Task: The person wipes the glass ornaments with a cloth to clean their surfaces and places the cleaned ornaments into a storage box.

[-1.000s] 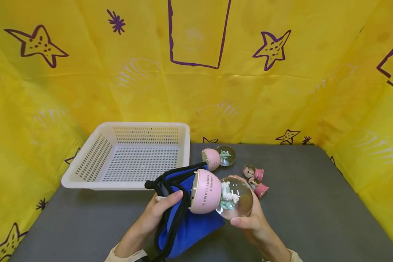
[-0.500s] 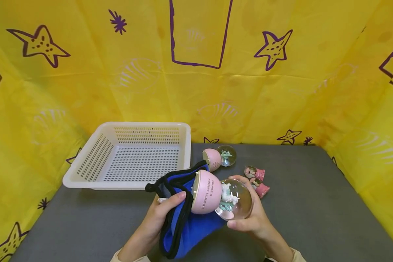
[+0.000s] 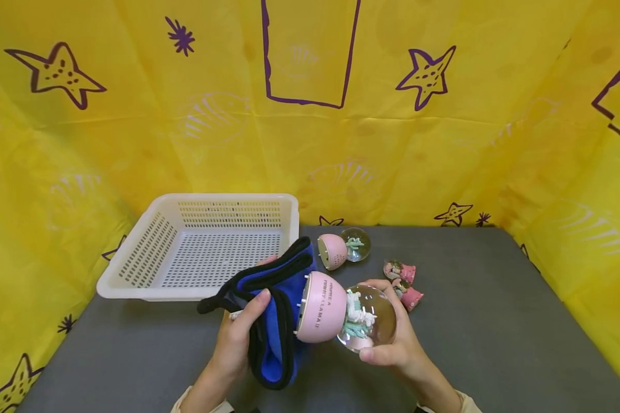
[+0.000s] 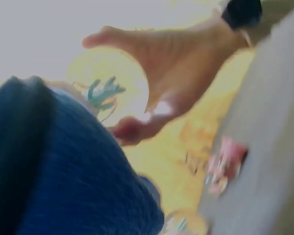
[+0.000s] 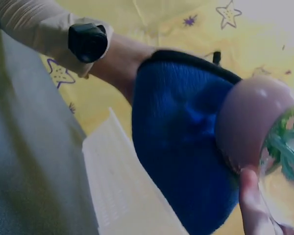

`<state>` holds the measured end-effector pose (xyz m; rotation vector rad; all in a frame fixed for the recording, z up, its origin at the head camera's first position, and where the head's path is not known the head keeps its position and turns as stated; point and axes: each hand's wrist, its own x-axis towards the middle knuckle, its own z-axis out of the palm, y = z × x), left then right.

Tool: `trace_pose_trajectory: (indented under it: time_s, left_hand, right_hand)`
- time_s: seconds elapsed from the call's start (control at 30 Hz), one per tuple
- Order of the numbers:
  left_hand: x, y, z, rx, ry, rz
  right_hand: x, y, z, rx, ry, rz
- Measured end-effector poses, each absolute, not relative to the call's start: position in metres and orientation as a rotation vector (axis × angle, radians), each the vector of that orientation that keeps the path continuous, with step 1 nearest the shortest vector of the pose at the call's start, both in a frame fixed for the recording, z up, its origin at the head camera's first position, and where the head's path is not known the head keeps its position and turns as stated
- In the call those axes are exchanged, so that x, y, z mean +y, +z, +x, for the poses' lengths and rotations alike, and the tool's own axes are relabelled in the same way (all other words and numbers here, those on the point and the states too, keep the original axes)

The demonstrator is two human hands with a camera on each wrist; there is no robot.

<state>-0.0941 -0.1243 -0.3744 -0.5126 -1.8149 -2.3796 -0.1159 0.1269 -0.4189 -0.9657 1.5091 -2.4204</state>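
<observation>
Above the gray table (image 3: 485, 338), the pink-based snow globe (image 3: 336, 311) is held sideways, base (image 3: 319, 307) toward the blue cloth (image 3: 294, 287). The right hand (image 3: 402, 343) wraps fingers and thumb around the clear sphere (image 3: 383, 321). The left hand (image 3: 235, 338) grips the cloth under its thumb; the other fingers are mostly hidden. Expect a heavy, slick, breakable globe and soft, yielding cloth; cradle the sphere and support the rigid base.

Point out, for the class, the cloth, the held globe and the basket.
Cloth (image 5: 179, 132): right wrist view, on the middle of its blue face.
Held globe (image 3: 330, 312): head view, on its pink base.
Basket (image 3: 157, 291): head view, on its near rim.
</observation>
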Motion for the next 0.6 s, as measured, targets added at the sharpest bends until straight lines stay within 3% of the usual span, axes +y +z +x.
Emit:
trace_pose_trajectory:
  time_s: [0.3, 0.43, 0.6]
  left_hand:
    - [-0.122, -0.377, -0.094, -1.892, -1.52, -1.012]
    - [-0.121, -0.382, -0.097, -2.058, -1.309, -0.96]
    - [-0.126, -0.386, -0.101, -2.178, -1.501, -0.82]
  right_hand:
    - [0.127, -0.438, -0.123, 1.629, -2.455, -0.791]
    - [0.122, -0.423, -0.115, 1.685, -2.402, -0.751]
    - [0.118, -0.415, -0.109, 1.752, -2.318, -0.767]
